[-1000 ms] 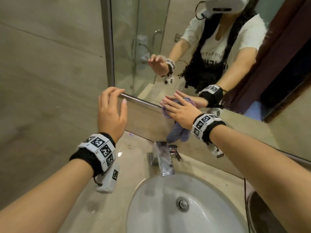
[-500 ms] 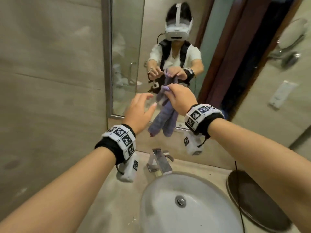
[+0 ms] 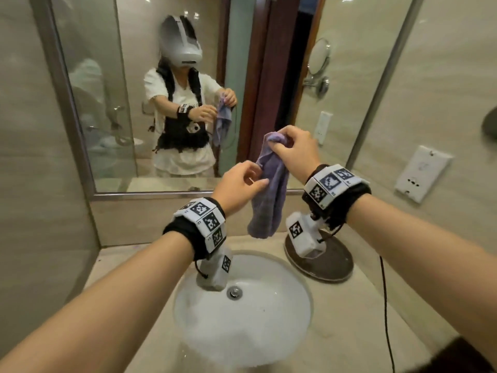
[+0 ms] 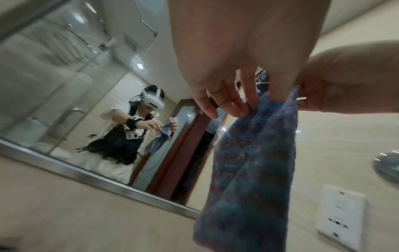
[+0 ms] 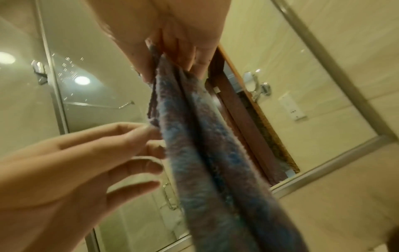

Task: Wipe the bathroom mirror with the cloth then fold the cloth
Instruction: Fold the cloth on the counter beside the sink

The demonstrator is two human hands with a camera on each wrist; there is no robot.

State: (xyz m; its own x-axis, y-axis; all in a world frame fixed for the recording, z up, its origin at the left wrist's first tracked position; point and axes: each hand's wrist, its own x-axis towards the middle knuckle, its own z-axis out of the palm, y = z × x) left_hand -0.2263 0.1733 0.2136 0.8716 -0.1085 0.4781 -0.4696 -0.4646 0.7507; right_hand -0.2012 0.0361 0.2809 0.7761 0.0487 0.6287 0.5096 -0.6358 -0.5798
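Observation:
A purple cloth hangs bunched in the air above the sink, in front of the mirror. My right hand grips its top end, fingers curled round the fabric. Just lower left, my left hand pinches the cloth's side edge with thumb and fingertips. In the left wrist view the left hand touches the top of the cloth. In the right wrist view the right hand holds the cloth from above, and the left hand's fingertips meet its edge. Neither hand touches the mirror.
A white sink lies below the hands in a beige counter. A dark round tray sits right of it, with a thin black cable beside it. A white wall outlet is on the right wall. Tiled wall stands close on the left.
The right hand has taken the cloth off the mirror's lower edge and lifted it clear. Both hands have drawn back over the sink, and the left hand has come onto the cloth's edge.

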